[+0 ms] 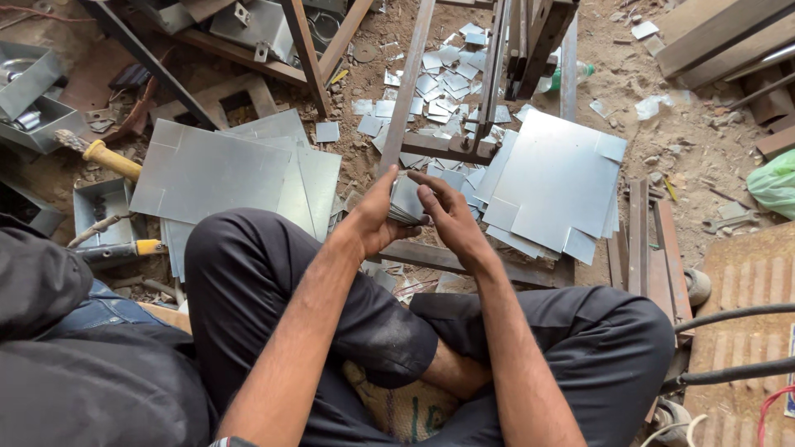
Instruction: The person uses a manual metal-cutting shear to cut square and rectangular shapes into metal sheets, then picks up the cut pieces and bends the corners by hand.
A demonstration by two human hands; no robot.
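**Both hands on a small stack of metal squares**

Hands meet in front of the seated person's crossed legs, and between them sits a small stack of cut metal pieces (407, 201). His left hand (374, 219) is closed around the stack's left edge, thumb up along its side; the right hand (448, 213) curls over it from the right, fingers bent across the top pieces. The stack is held in the air just above a rusty steel bar (464, 265) that lies across the dirt floor (662, 149).

Just right of the hands lies a pile of larger notched metal sheets (555, 178), their corners cut away. To the left, beside the knee, another pile of big sheets (224, 170) spreads over the ground. Farther off, small square offcuts (439, 74) are scattered thickly around the foot of a steel frame (489, 83).

At the far left a yellow-handled tool (108, 157) rests near an open metal box (103, 207), and a second yellow-handled tool (124, 248) lies nearer. A green plastic bag (774, 182) shows at the right edge.
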